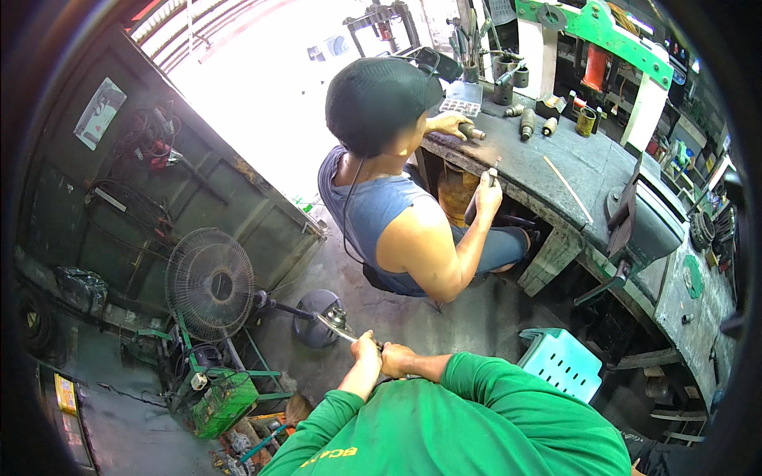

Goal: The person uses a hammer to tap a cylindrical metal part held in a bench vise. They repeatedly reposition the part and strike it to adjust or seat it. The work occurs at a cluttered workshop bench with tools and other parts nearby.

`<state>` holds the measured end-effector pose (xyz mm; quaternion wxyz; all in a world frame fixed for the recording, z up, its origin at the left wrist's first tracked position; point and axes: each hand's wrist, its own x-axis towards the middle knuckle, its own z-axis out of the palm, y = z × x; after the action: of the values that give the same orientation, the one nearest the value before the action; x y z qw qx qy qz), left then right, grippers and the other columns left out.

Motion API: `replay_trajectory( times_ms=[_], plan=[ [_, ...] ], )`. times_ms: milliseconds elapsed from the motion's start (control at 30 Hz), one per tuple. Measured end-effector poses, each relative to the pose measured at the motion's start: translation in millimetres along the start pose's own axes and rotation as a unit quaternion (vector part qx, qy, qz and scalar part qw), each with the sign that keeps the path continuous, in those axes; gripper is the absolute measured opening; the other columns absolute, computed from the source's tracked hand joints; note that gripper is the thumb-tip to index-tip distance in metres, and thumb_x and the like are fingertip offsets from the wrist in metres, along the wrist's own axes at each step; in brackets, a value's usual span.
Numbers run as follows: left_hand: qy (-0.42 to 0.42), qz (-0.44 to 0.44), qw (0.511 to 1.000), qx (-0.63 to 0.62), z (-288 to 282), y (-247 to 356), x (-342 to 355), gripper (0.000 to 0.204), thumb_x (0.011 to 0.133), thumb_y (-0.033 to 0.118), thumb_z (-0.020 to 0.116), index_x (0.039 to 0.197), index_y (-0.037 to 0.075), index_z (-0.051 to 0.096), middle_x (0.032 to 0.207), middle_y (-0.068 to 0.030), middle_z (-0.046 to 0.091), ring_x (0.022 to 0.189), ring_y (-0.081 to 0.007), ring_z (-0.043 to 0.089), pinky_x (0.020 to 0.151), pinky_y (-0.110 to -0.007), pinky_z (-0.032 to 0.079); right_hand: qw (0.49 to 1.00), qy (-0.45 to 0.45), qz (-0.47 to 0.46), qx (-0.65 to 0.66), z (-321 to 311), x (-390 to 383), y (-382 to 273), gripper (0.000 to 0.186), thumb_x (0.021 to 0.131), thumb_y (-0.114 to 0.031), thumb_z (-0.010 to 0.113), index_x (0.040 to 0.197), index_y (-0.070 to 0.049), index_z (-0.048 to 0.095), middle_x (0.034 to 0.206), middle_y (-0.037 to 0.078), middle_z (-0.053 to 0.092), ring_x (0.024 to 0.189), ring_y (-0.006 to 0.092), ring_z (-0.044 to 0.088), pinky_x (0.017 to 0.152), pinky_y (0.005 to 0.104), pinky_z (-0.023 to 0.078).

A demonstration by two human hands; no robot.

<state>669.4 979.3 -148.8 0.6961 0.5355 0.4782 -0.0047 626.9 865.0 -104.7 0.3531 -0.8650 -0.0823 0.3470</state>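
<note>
In front of my green shirt, my left hand (pixel 365 349) and my right hand (pixel 396 361) are close together, both closed. A slim grey metal tool (pixel 336 328) sticks out from my left hand toward the upper left; its kind is not clear. My right hand is wrapped round its near end, mostly hidden by the fingers. Beyond the tool's tip is the round base (pixel 317 319) of a standing fan. Ahead of me a seated person holds a small cylindrical metal part (pixel 473 132) on the bench and a handheld rotary tool (pixel 492 176) in the other hand.
The workbench (pixel 556 174) carries several metal cylinders, a vise (pixel 647 210) and a thin stick (pixel 567 189). A fan (pixel 210 284) stands left, near a green crate (pixel 225 403). A turquoise plastic stool (pixel 562 365) is at my right. Behind the bench rises a green-and-white press frame (pixel 603 40).
</note>
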Motion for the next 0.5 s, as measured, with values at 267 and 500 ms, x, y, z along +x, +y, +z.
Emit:
replay_trajectory(
  times_ms=[267,500],
  plan=[
    [-0.017,-0.007,1.000,0.004,-2.9,-5.6,-3.5,0.024,0.091,0.009,0.073,0.078,0.008,0.053,0.059,-0.0048,0.050,0.045,-0.0217,0.050,0.047,-0.039,0.043,0.999,-0.007,0.036,0.017,2.4,-10.4,-1.6,0.059,0.092,-0.033,0.062,0.132,0.011,0.059,0.126,0.029,0.072,0.117,0.0412,0.072,0.098,0.0495,0.057],
    [-0.035,-0.036,0.999,0.015,3.8,-16.3,-9.2,0.026,0.090,0.007,0.074,0.076,0.009,0.052,0.058,-0.0034,0.050,0.043,-0.0196,0.048,0.044,-0.038,0.041,0.997,0.015,0.076,0.018,8.0,-20.5,5.7,0.057,0.092,-0.033,0.065,0.131,0.008,0.062,0.128,0.028,0.072,0.119,0.0398,0.072,0.098,0.0493,0.057]
  ],
)
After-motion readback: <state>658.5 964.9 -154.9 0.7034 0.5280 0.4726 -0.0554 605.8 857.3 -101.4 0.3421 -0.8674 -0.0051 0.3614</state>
